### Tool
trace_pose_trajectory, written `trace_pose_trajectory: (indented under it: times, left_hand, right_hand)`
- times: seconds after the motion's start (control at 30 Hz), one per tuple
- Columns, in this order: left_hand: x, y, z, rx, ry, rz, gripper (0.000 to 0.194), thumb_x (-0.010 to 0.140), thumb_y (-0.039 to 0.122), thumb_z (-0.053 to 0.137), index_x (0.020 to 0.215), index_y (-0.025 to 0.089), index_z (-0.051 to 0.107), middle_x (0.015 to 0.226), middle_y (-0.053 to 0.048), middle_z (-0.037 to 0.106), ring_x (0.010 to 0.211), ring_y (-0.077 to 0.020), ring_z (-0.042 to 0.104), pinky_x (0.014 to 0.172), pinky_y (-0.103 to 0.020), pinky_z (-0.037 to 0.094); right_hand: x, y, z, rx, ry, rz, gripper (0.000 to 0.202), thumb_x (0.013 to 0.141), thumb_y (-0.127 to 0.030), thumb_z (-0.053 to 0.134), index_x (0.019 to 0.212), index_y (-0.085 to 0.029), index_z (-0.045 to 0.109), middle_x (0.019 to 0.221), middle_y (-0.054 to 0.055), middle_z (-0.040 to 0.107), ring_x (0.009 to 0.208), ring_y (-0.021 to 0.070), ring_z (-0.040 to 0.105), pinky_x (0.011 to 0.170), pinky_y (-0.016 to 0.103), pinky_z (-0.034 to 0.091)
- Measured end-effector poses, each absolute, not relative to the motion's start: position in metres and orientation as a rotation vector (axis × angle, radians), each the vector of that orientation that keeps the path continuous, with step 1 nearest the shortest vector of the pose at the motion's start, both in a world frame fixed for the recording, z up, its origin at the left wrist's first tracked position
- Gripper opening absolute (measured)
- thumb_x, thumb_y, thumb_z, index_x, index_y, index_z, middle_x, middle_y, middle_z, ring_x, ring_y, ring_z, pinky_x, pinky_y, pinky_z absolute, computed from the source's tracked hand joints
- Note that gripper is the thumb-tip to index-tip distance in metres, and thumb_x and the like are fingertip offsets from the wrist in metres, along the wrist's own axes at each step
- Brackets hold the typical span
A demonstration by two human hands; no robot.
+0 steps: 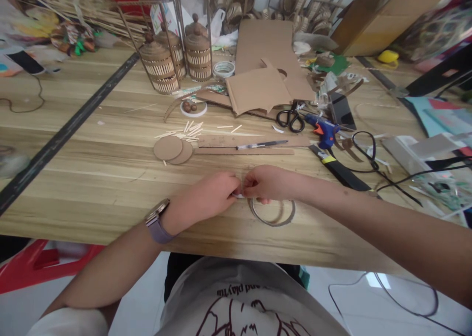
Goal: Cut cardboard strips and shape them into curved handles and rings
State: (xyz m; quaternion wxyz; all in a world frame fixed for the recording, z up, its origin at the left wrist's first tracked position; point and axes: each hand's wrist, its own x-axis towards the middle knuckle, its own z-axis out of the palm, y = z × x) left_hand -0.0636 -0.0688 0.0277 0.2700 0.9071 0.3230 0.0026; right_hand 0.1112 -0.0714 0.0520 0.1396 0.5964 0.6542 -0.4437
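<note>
Both hands meet close together over the table's near part, fingers pinched. My left hand (217, 192), with a watch on the wrist, pinches one side of a small white piece (238, 195). My right hand (267, 182) has its fingertips closed at the other side of that piece. The fingers hide most of it, so its kind is unclear. Just below my right hand lies a thin greyish ring (273, 224), its upper edge partly covered by the hand; whether the fingers touch it I cannot tell.
Ahead lie cardboard discs (168, 148), small wooden sticks (190, 131), a pen (261, 144) on cardboard strips, scissors (291, 118), a blue glue gun (323, 131) and a black-and-yellow cutter (341, 171). Lantern-like stick models (159, 63), a tape roll (223, 69) and cardboard sheets (258, 90) stand behind.
</note>
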Motion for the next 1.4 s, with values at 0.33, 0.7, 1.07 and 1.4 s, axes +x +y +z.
trace_pose_trajectory:
  times: [0.33, 0.7, 1.07, 1.4]
  left_hand:
    - [-0.066, -0.068, 0.020, 2.442, 0.852, 0.047, 0.011, 0.088, 0.014, 0.055, 0.086, 0.017, 0.066, 0.092, -0.005, 0.066, 0.087, -0.0208, 0.064, 0.076, -0.030, 0.049]
    - [-0.066, -0.070, 0.022, 2.446, 0.864, 0.058, 0.012, 0.088, 0.013, 0.056, 0.085, 0.017, 0.066, 0.091, -0.005, 0.068, 0.084, -0.0208, 0.065, 0.074, -0.030, 0.049]
    - [-0.065, -0.070, 0.022, 2.444, 0.854, 0.073, 0.013, 0.087, 0.011, 0.056, 0.086, 0.016, 0.068, 0.094, -0.006, 0.069, 0.086, -0.0211, 0.066, 0.076, -0.030, 0.049]
    - [-0.093, -0.100, 0.039, 2.690, 1.040, 0.005, 0.025, 0.096, 0.017, 0.049, 0.081, 0.015, 0.068, 0.085, -0.007, 0.065, 0.084, -0.0235, 0.063, 0.080, -0.038, 0.051]
  right_hand:
    - [0.106, -0.067, 0.059, 1.668, 1.870, -1.229, 0.018, 0.083, -0.029, 0.058, 0.070, -0.019, 0.063, 0.052, 0.001, 0.062, 0.053, 0.0141, 0.059, 0.053, 0.024, 0.041]
    - [0.103, -0.064, 0.061, 1.624, 1.894, -1.137, 0.019, 0.081, -0.030, 0.058, 0.067, -0.020, 0.063, 0.051, 0.001, 0.063, 0.055, 0.0150, 0.060, 0.053, 0.025, 0.039]
    - [0.099, -0.063, 0.060, 1.596, 1.919, -1.062, 0.020, 0.079, -0.028, 0.057, 0.061, -0.020, 0.060, 0.049, 0.000, 0.061, 0.053, 0.0150, 0.060, 0.052, 0.026, 0.038]
    - [0.101, -0.062, 0.055, 1.566, 1.985, -1.020, 0.024, 0.076, -0.032, 0.057, 0.056, -0.020, 0.060, 0.051, 0.002, 0.063, 0.055, 0.0158, 0.059, 0.052, 0.027, 0.037]
